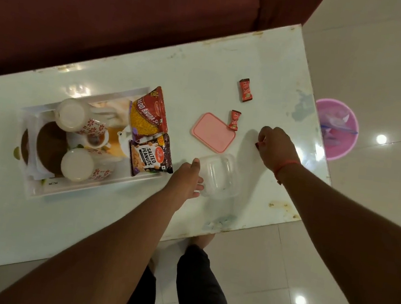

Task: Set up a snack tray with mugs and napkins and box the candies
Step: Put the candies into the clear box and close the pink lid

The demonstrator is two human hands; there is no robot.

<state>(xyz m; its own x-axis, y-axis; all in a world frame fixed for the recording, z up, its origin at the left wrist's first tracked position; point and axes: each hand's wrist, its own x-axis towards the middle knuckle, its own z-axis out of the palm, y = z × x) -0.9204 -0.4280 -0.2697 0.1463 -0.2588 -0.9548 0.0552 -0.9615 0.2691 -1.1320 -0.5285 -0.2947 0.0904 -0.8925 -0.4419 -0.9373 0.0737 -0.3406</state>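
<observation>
Holding the clear plastic box (220, 176) at its left side: left hand (188, 179), fingers against the box wall, thumb up along the rim. Looks like a light steadying grip; how far the fingers wrap, can't tell. Box is open-topped, near the table's (269, 66) front edge, right of the tray (36, 190).

Right hand (275, 146) is down on the table near the right edge, fingers curled, pinching something small and red at the fingertips. Too hidden to say for sure it's a candy.

Pink lid (213, 132) lies flat just behind the box, apart from it. One wrapped red candy (234, 120) sits at the lid's back-right corner, touching or overlapping its edge. Second candy (245, 90) further back, well apart from the lid, toward the right end of the table.

Tray at the left half of the table: two white mugs with red flower print, one at the back (73, 116), one at the front (78, 165), both mouth-down. Napkins (36, 168) stacked at the tray's left end under brown discs. Two snack packets on the tray's right end: salted peanuts (151, 157) in front, bhujia pack (149, 113) behind.

Pink bin (336, 130) on the floor past the right edge.
</observation>
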